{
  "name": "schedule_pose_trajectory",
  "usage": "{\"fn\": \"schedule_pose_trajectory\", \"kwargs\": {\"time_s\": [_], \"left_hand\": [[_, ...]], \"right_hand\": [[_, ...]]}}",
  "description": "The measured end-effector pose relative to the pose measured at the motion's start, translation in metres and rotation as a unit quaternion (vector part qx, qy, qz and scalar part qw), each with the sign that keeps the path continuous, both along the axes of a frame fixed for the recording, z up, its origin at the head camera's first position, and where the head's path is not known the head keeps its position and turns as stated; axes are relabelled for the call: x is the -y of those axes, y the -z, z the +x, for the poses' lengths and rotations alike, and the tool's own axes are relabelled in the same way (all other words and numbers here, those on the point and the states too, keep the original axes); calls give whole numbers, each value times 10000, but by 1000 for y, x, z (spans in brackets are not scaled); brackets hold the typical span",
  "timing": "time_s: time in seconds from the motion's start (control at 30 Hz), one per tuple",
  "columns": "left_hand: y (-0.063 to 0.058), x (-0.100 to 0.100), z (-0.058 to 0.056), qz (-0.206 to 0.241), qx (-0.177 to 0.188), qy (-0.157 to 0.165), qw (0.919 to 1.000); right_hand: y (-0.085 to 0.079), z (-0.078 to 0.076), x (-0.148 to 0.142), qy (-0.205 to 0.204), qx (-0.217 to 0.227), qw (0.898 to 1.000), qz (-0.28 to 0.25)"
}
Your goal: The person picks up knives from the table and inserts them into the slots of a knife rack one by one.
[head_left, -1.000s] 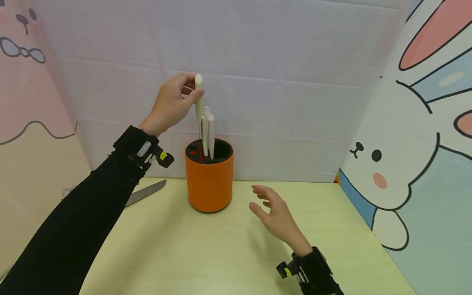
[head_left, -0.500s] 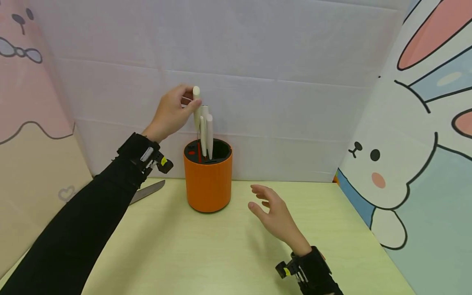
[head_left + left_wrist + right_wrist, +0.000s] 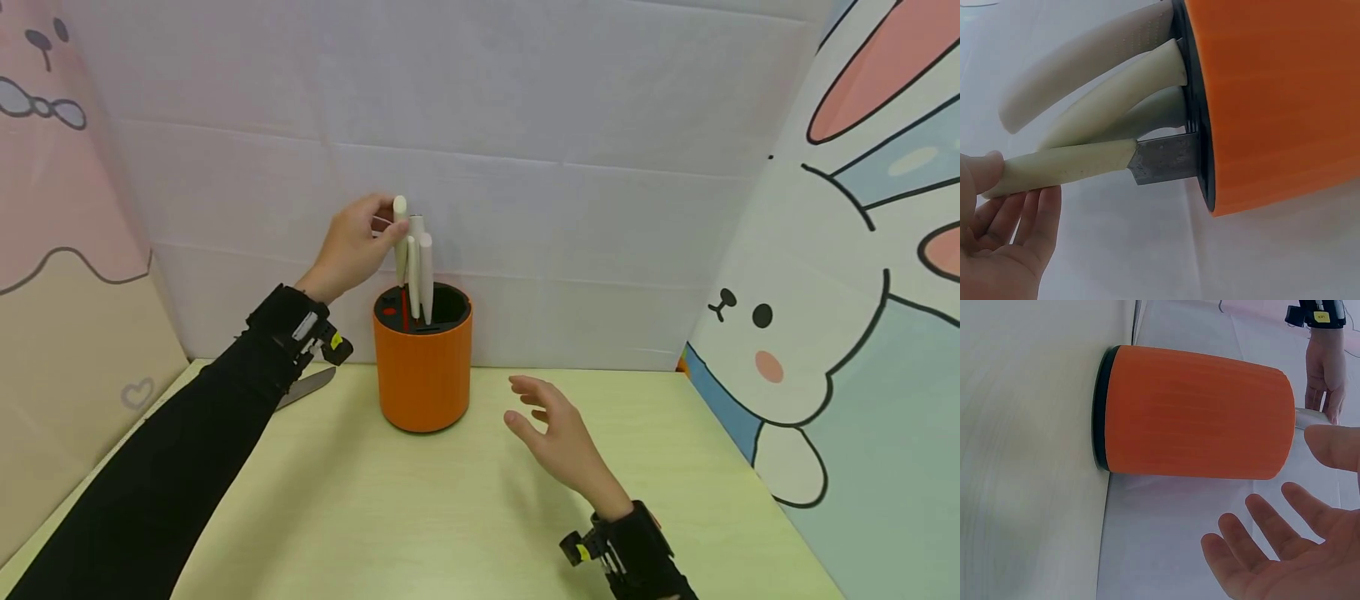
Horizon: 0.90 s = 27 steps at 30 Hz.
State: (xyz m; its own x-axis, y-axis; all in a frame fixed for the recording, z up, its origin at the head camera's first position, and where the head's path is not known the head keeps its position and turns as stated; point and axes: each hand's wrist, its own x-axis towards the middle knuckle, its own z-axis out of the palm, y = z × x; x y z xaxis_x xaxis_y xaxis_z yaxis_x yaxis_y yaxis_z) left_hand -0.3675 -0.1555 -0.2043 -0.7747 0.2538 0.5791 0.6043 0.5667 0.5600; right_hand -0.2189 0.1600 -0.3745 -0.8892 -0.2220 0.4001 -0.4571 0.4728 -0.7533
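My left hand pinches the pale handle of a knife between thumb and fingers. Most of its blade is hidden inside the orange knife block; a short stretch of grey steel shows above the black top in the left wrist view. Several other cream handles stand upright in the block beside it. To the right of the block, my right hand hovers over the table with fingers spread and nothing in them. In the right wrist view its fingers lie below the block's side.
Another knife blade lies on the pale table left of the block, partly covered by my left sleeve. A white wall sheet rises close behind the block. A rabbit-printed panel borders the table on the right.
My left hand has come down with the knife, and its blade has sunk further into the block. The right hand has stayed in place.
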Motion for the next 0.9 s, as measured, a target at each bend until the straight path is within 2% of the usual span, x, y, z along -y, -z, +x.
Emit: {"fn": "schedule_pose_trajectory", "kwargs": {"time_s": [0.53,0.9], "left_hand": [[21,4,-5,-97,317,-35,9994],[27,6,-8,-58,490,-82,9987]], "right_hand": [[2,0,0,-66,-117,9999,31],[1,0,1,-17,-86,10000,38]]}}
